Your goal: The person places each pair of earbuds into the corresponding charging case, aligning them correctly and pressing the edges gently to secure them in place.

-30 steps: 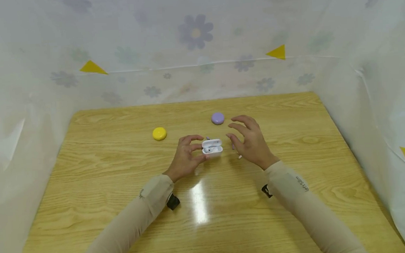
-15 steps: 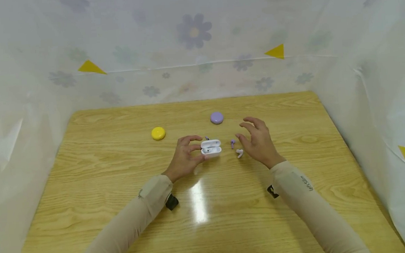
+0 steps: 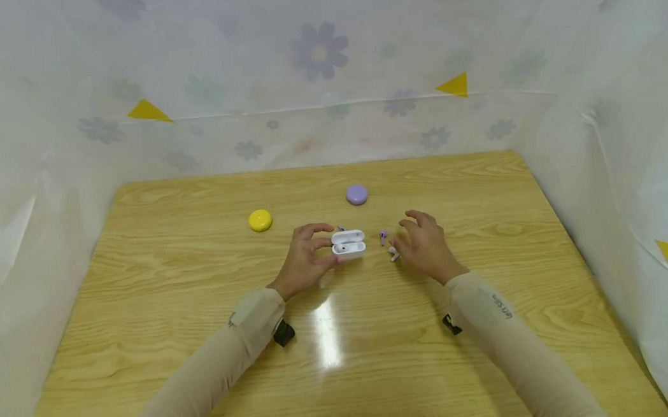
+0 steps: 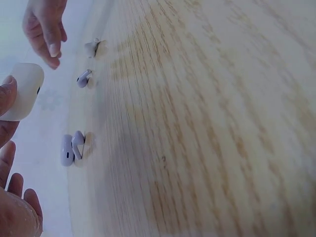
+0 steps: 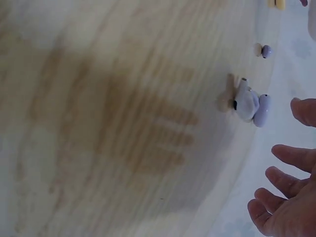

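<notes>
My left hand [image 3: 303, 261] grips a white earbud case [image 3: 349, 255] between thumb and fingers, lid raised. One white earbud [image 3: 341, 248] sits in its left slot; the right slot shows no earbud. My right hand [image 3: 426, 247] hovers with curved, spread fingers beside a loose white earbud [image 3: 394, 254] on the table, holding nothing. In the right wrist view its fingertips stand apart from the white earbud [image 5: 246, 103]. A purple earbud [image 3: 383, 235] lies between the case and my right hand. Another purple earbud [image 3: 340, 228] shows partly behind the case's lid.
A rounded purple case [image 3: 357, 194] rests farther back on the wooden table [image 3: 201, 293]. To its left is a rounded yellow case [image 3: 260, 220]. White flowered sheeting [image 3: 329, 132] stands at the table's back and sides.
My right hand moved right, away from the earbud case, uncovering the loose earbuds, then lowered toward the white one. The left hand keeps holding the case in place.
</notes>
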Tool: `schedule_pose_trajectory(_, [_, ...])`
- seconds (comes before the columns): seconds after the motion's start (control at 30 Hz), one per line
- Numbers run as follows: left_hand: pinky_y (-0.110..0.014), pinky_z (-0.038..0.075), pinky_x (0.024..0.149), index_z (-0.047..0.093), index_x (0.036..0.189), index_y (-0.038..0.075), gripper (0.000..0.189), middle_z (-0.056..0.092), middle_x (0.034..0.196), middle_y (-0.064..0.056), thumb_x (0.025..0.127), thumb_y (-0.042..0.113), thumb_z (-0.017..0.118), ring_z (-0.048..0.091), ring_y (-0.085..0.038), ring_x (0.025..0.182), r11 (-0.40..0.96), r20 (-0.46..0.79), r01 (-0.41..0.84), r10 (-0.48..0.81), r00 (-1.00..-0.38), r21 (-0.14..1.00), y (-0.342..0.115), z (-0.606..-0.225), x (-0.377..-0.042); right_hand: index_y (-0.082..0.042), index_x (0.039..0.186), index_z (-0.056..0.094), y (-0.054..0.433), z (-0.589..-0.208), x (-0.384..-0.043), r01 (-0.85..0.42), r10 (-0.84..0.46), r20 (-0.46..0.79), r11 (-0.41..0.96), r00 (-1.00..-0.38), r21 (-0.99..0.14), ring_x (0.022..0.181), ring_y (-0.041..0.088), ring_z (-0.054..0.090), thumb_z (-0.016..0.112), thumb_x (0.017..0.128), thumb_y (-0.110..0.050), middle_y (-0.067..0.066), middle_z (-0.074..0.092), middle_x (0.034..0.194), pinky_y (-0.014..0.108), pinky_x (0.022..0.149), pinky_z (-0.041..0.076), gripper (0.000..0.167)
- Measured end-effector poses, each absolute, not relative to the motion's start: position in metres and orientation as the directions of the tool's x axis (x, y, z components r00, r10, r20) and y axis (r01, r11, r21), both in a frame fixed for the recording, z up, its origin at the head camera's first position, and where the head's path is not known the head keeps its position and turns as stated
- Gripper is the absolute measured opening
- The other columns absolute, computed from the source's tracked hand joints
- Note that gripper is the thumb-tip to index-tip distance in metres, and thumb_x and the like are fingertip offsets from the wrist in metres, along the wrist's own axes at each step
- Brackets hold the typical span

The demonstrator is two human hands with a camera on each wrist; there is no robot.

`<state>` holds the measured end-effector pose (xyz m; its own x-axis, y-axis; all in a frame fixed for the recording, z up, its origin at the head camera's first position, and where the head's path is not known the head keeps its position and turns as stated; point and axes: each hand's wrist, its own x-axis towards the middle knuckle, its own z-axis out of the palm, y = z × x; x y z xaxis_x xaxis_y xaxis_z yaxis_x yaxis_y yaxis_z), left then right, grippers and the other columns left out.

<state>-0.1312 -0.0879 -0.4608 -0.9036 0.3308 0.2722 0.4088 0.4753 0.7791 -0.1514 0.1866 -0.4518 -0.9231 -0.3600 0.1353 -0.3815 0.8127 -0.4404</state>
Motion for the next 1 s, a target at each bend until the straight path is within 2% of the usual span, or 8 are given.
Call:
schedule_pose_trajectory(0.17, [-0.046,0.029,0.102,0.074,0.096,0.001,0.024,0.056,0.124,-0.007,0.076,0.012,0.081,0.04,-0.028,0.119,0.475,0.271,0.407,0.329,-0.905,0.78,-0.088,-0.462,-0.132,0.008,0.115,0.058,0.187,-0.461,-0.149,-0.327,-0.358,0.007,0.845,-0.934,-0.422,0.128,0.051,0.032,0.063,0.092,-0.026,0.031,0.04,0.138,0.07,0.095,0.029,0.042])
schedule_pose_trajectory(0.3, [-0.046,0.03,0.102,0.074,0.096,0.001,0.024,0.056,0.123,-0.008,0.076,0.012,0.082,0.04,-0.029,0.118,0.471,0.284,0.418,0.33,-0.9,0.777,-0.087,-0.463,-0.132,0.005,0.107,0.06,0.187,-0.468,-0.147,-0.288,-0.347,-0.062,0.855,-0.936,-0.431,0.128,0.054,0.03,0.06,0.092,-0.028,0.032,0.038,0.139,0.071,0.095,0.026,0.036])
schedule_pose_trajectory(0.43, [-0.047,0.03,0.102,0.074,0.097,0.001,0.025,0.056,0.123,-0.008,0.076,0.012,0.082,0.041,-0.029,0.118,0.472,0.289,0.422,0.33,-0.899,0.774,-0.087,-0.463,-0.133,0.004,0.107,0.059,0.186,-0.471,-0.146,-0.256,-0.337,-0.114,0.86,-0.935,-0.442,0.13,0.054,0.026,0.058,0.092,-0.03,0.033,0.034,0.141,0.072,0.098,0.022,0.037])
schedule_pose_trajectory(0.63, [-0.047,0.03,0.102,0.074,0.096,0.001,0.024,0.056,0.123,-0.008,0.076,0.012,0.082,0.041,-0.029,0.119,0.47,0.29,0.423,0.33,-0.898,0.775,-0.087,-0.464,-0.134,0.002,0.102,0.058,0.184,-0.469,-0.145,-0.259,-0.348,-0.12,0.851,-0.93,-0.457,0.13,0.055,0.025,0.059,0.093,-0.028,0.033,0.033,0.14,0.073,0.099,0.018,0.031])
schedule_pose_trajectory(1.0, [-0.045,0.03,0.101,0.074,0.095,0.001,0.024,0.056,0.123,-0.008,0.075,0.011,0.082,0.041,-0.028,0.118,0.474,0.289,0.422,0.329,-0.899,0.773,-0.087,-0.464,-0.134,0.0,0.097,0.061,0.186,-0.471,-0.144,-0.275,-0.344,-0.067,0.84,-0.937,-0.469,0.128,0.053,0.029,0.06,0.093,-0.023,0.032,0.041,0.135,0.072,0.097,0.022,0.024])
